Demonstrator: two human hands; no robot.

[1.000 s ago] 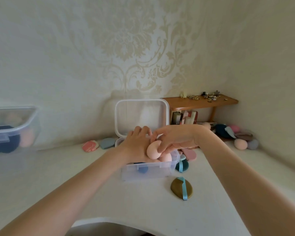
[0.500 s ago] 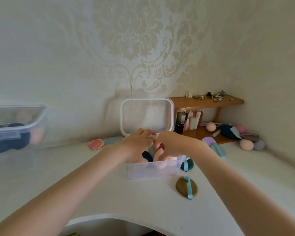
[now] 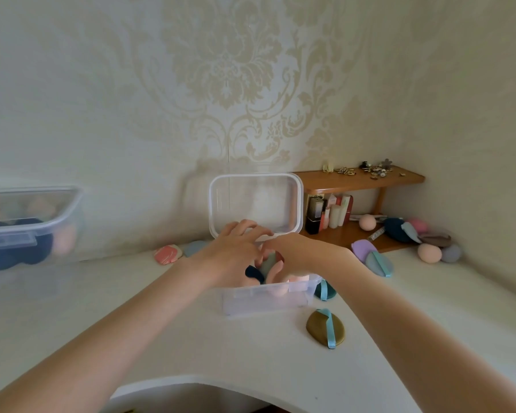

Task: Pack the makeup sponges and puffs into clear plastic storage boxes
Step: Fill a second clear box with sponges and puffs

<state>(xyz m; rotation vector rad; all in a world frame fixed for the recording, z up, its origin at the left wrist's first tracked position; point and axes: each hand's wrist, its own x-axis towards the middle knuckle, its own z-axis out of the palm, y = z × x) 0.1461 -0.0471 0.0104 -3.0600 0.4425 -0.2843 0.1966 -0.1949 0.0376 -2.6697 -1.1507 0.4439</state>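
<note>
both hands apparently arranging sponges (image 3: 267,265), clear box (image 3: 268,302)

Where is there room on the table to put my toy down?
The biggest bare patch of the table lies left of the open clear box, in front of the filled box. Another lies in front, near the olive puff. It is crowded at the right corner by the wooden shelf, and both hands fill the open box.

I see the clear rectangular plastic storage box (image 3: 268,302) open, lid (image 3: 255,202) upright behind. Peach, grey-green and navy sponges (image 3: 267,265) inside. Olive oval puff with blue ribbon (image 3: 325,327) lies just beside it.
</note>
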